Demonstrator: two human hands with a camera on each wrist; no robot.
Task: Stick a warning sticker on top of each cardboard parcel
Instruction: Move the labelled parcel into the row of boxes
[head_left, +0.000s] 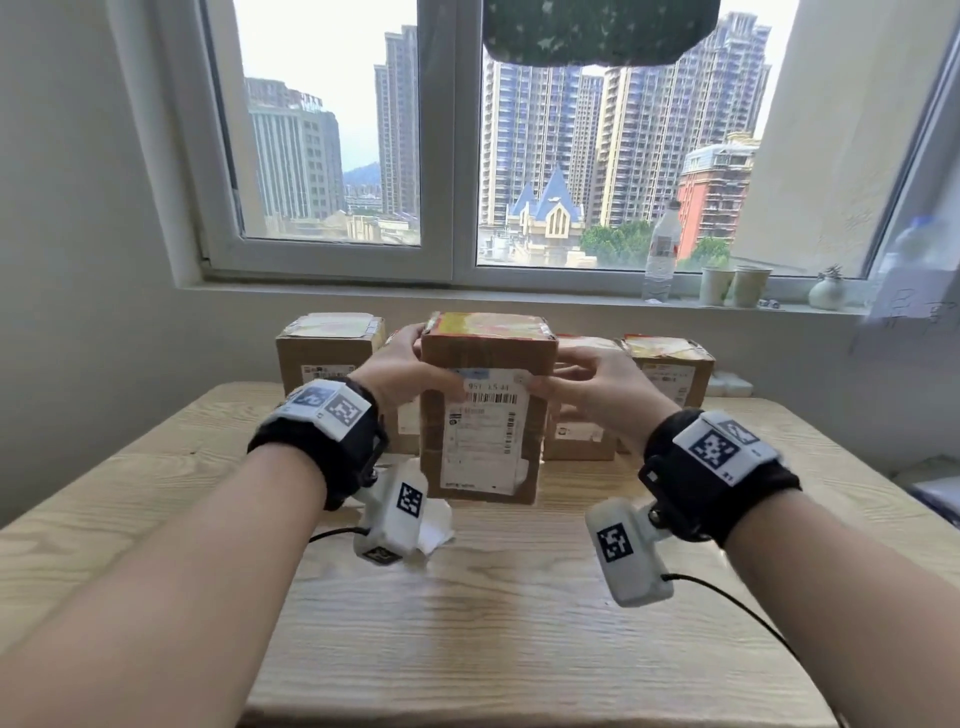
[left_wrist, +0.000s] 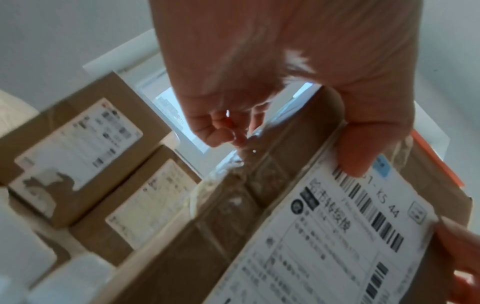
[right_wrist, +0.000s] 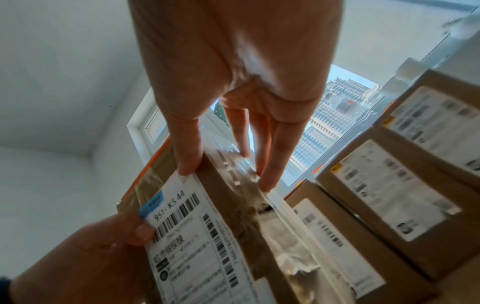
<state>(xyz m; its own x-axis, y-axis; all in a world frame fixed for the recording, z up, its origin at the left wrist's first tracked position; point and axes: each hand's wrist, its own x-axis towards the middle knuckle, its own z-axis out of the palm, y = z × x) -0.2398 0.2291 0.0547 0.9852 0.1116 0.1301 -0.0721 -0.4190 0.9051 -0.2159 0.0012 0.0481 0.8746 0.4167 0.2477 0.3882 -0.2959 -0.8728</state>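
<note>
Head view looks forward-down over the table (head_left: 467, 623); both wrist views look up close, sharing the labelled parcel (left_wrist: 324, 236).

Cardboard, paper, tape and wood

The held parcel (head_left: 485, 410) is matt brown cardboard with a smooth white paper label (head_left: 485, 431) and glossy, wrinkled clear tape (right_wrist: 244, 174); its sticker (head_left: 488, 326) shines; the table (head_left: 467, 623) is pale grained wood
</note>
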